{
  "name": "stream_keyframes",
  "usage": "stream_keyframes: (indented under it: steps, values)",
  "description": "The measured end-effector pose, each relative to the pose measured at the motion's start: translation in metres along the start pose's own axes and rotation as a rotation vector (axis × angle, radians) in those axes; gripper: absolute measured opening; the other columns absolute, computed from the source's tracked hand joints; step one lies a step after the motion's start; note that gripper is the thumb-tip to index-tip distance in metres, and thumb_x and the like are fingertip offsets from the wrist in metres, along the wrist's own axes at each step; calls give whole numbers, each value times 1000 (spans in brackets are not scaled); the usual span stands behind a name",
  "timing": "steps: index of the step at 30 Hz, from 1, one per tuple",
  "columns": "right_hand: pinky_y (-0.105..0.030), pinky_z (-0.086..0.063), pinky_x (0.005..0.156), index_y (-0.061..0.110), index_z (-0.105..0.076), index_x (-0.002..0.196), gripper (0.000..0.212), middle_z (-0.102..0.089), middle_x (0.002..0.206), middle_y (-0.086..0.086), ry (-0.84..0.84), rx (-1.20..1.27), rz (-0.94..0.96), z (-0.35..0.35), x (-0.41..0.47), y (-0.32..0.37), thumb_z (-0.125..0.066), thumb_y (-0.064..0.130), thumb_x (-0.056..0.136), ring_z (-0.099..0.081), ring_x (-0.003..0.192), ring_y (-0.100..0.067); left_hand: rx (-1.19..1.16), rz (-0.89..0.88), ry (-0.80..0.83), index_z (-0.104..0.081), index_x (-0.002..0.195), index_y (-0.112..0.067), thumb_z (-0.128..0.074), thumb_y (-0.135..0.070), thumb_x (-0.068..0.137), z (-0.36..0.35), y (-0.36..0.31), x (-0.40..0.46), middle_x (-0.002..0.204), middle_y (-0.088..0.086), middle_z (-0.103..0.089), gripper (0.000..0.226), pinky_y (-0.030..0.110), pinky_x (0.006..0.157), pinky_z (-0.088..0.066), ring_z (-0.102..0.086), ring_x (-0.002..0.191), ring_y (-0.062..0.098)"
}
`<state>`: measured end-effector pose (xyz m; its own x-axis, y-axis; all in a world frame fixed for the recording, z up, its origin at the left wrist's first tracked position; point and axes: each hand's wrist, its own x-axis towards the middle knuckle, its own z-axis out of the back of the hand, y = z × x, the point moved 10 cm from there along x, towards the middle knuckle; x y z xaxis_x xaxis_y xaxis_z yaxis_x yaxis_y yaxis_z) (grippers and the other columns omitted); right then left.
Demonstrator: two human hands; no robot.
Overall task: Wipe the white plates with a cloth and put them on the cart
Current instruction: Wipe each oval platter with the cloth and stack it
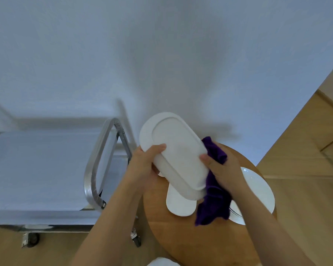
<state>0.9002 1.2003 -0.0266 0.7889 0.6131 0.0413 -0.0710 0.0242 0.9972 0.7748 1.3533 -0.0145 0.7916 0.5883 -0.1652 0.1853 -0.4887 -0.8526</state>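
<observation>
White and glazed, the oblong plate (178, 156) is held tilted above the round wooden worktop (210, 244), underside up. Left hand (145, 162) grips its near-left rim, thumb on top; right hand (222, 169) pinches the purple cloth (212, 198) against the right edge. It looks stiff, slick and breakable; hold by the rims. More plates (181, 206) lie below; the cart (37, 169) stands left.

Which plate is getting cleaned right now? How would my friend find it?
Look at the round wooden table beside the metal cart. Above it, the left hand grips a long white oval plate, while the right hand presses a purple cloth against its edge. It is the only plate lifted and tilted; the others lie flat on the table.
</observation>
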Motion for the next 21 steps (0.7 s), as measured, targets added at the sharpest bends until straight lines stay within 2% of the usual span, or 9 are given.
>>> stream_keyframes:
  steps: [2, 4, 5, 7, 9, 12, 14, 17, 21]
  values:
    - [-3, -44, 64, 54, -61, 98, 37, -68, 95, 26, 139, -119, 9, 4, 8, 14, -77, 30, 74, -62, 85, 9, -164, 184, 185, -66, 114, -7, -86, -29, 59, -5, 5, -2, 110, 14, -70, 63, 44, 88, -54, -66, 102, 30]
    - [-4, -45, 67, 57, -61, 100, 39, -67, 100, 26, 293, -209, 7, 0, 13, 24, -78, 40, 69, -63, 88, 6, -292, 296, 429, -67, 115, -1, -84, -37, 65, -24, 0, -14, 114, 21, -67, 64, 44, 91, -52, -64, 106, 35]
    - [-6, -46, 69, 57, -60, 102, 39, -67, 102, 25, 342, -245, 7, -2, 15, 27, -76, 42, 69, -63, 89, 5, -251, 300, 446, -70, 109, -1, -86, -36, 63, -24, 0, -13, 108, 21, -69, 59, 42, 86, -56, -67, 100, 34]
    - [-6, -45, 70, 59, -59, 102, 35, -65, 103, 28, 349, -315, 30, -5, 20, 32, -73, 43, 74, -61, 91, 7, -63, 349, 345, -77, 93, -5, -96, -34, 39, -11, 9, -6, 92, 16, -73, 64, 38, 68, -60, -72, 83, 29]
    - [-4, -43, 69, 65, -55, 97, 32, -62, 99, 36, 245, -343, 55, -1, 24, 32, -68, 42, 80, -57, 91, 13, 3, 374, 247, -77, 91, -5, -98, -31, 28, -3, 9, -3, 90, 17, -74, 71, 39, 63, -60, -72, 79, 29]
    - [-7, -41, 72, 61, -53, 102, 30, -62, 98, 32, 63, -282, 58, 5, 19, 19, -60, 36, 88, -56, 95, 9, -10, 340, 173, -74, 98, -5, -89, -34, 52, 1, 4, -1, 94, 16, -74, 56, 39, 62, -60, -72, 81, 29]
    - [-18, -42, 89, 43, -55, 120, 32, -59, 118, 16, -53, -138, 6, 6, 13, -2, -57, 31, 90, -54, 108, -3, -36, 270, 102, -69, 102, -9, -65, -35, 73, 4, 2, 1, 95, 12, -74, 39, 37, 65, -60, -73, 83, 26]
    - [-29, -30, 107, 39, -49, 128, 37, -36, 143, 12, -208, -134, -3, -2, -4, -19, -53, 29, 93, -36, 128, -4, -88, 198, 38, -67, 102, -13, -55, -37, 77, -1, 13, 4, 98, 9, -75, 37, 33, 63, -60, -72, 86, 22]
    - [-39, -25, 113, 50, -44, 124, 35, -24, 151, 15, -296, -117, -51, -10, -13, -31, -48, 29, 96, -27, 136, -7, -84, 173, -17, -65, 104, -15, -58, -41, 76, -11, 33, 2, 100, 7, -74, 39, 31, 61, -58, -72, 89, 21]
